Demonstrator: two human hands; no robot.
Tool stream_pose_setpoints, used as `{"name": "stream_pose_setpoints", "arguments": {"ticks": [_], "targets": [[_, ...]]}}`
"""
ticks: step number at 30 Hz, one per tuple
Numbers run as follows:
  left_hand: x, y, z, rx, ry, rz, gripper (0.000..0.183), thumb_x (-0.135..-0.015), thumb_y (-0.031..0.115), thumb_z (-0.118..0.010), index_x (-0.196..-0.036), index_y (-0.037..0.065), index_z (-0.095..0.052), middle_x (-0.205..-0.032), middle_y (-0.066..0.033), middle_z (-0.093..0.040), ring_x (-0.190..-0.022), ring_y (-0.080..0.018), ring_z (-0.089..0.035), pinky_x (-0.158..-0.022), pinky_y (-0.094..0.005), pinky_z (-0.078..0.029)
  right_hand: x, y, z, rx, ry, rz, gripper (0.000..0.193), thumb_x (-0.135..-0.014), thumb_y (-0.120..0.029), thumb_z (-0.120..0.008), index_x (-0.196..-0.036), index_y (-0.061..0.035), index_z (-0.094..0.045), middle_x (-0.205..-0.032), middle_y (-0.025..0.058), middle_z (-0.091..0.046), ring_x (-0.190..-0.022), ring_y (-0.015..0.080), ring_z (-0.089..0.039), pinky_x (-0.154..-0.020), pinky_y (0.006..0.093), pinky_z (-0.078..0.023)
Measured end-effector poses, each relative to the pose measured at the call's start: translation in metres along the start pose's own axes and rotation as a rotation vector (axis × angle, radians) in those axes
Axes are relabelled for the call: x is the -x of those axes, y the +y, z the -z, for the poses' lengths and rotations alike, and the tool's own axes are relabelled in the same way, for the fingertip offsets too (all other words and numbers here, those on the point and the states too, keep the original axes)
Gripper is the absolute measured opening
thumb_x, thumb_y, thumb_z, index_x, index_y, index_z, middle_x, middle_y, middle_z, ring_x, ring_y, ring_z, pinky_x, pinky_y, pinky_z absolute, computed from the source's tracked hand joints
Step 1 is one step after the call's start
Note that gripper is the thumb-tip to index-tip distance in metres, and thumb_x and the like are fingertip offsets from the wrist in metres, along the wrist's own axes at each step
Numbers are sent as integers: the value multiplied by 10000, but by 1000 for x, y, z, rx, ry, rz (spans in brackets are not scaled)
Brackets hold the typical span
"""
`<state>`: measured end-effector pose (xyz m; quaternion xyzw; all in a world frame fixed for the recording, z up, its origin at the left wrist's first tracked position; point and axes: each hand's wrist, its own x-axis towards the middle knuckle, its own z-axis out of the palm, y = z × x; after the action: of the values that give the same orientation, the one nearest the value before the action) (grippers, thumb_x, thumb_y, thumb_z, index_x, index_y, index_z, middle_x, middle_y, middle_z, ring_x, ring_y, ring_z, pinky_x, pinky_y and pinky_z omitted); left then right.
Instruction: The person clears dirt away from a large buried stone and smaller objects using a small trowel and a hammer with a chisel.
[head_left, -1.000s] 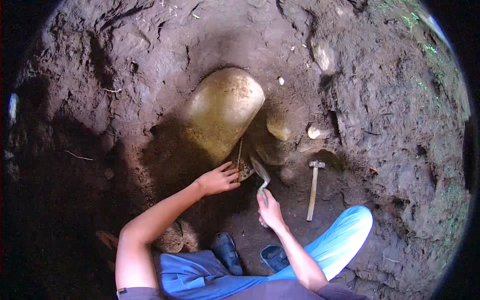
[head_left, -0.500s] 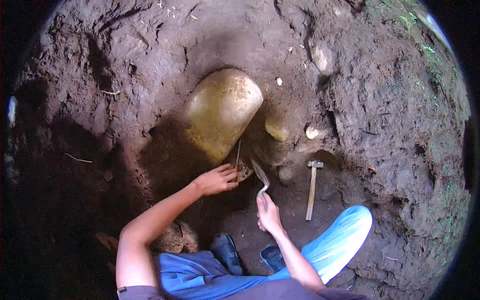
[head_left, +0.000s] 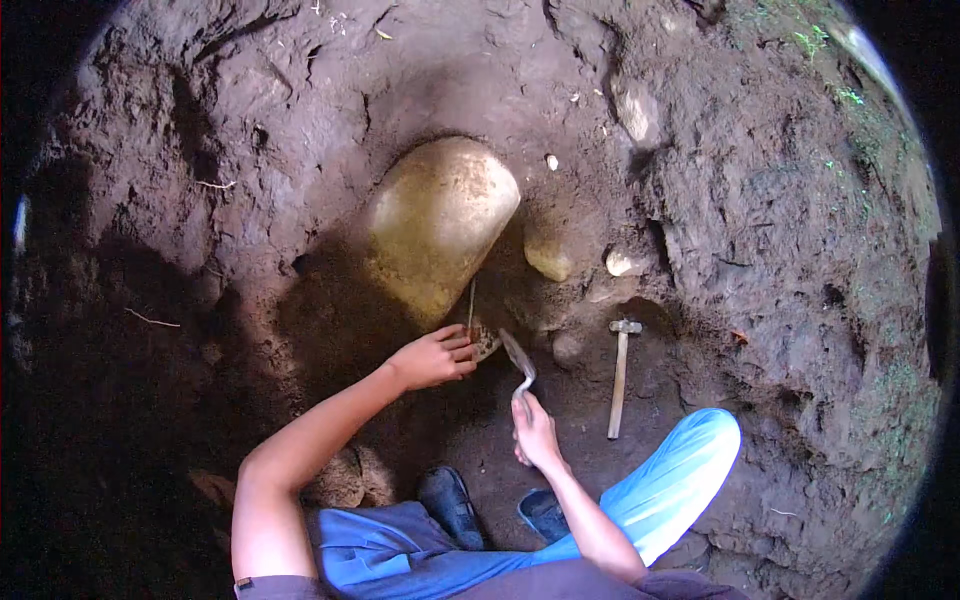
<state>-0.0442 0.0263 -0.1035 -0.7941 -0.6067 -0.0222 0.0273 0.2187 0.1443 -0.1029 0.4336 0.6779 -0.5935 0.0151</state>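
With my right hand (head_left: 535, 432) I grip the handle of a trowel (head_left: 518, 355), its blade pointing up and slightly left above the dark soil. My left hand (head_left: 435, 358) has its fingers curled around a thin straight rod (head_left: 472, 302) that rises toward the lower edge of a big boulder (head_left: 445, 220). Smooth and yellowish, the boulder is partly bedded in the earth. A small speckled stone (head_left: 487, 341) shows just beside my left fingertips, close to the trowel's blade. Shadow hides the rod's lower end.
A hammer (head_left: 620, 380) with a wooden handle lies right of my right hand. Smaller stones (head_left: 547, 258) (head_left: 622, 263) stick out of the soil beyond it. Lumpy earth walls (head_left: 780, 260) rise around me. Brown rocks (head_left: 345, 478) sit by my left elbow.
The trowel's blade has shifted slightly, its tip a little lower and farther left. My left hand stays almost still at the rod. The whole view has drifted a few pixels.
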Motion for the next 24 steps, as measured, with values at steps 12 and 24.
{"name": "stream_pose_setpoints", "arguments": {"ticks": [12, 24], "targets": [[2, 3, -1, -8, -1, 4, 363, -895, 272, -602, -1231, 140, -642, -1371, -76, -619, -1328, -255, -549, -1207, -461, -324, -49, -4, -16, -463, -203, -175, 441, -1059, -529, -419, -1326, -185, -490, -608, 35, -472, -375, 144, -449, -330, 301, -389], [-1, 0, 4, -43, -3, -26, 370, -936, 303, -623, -1269, 143, -617, -1371, -85, -621, -1309, -236, -565, -1205, -482, -322, -16, -5, 25, 98, 34, 52, 532, -1043, -469, -507, -1443, -119, -480, -608, 60, -549, -383, 146, -523, -343, 303, -434]]}}
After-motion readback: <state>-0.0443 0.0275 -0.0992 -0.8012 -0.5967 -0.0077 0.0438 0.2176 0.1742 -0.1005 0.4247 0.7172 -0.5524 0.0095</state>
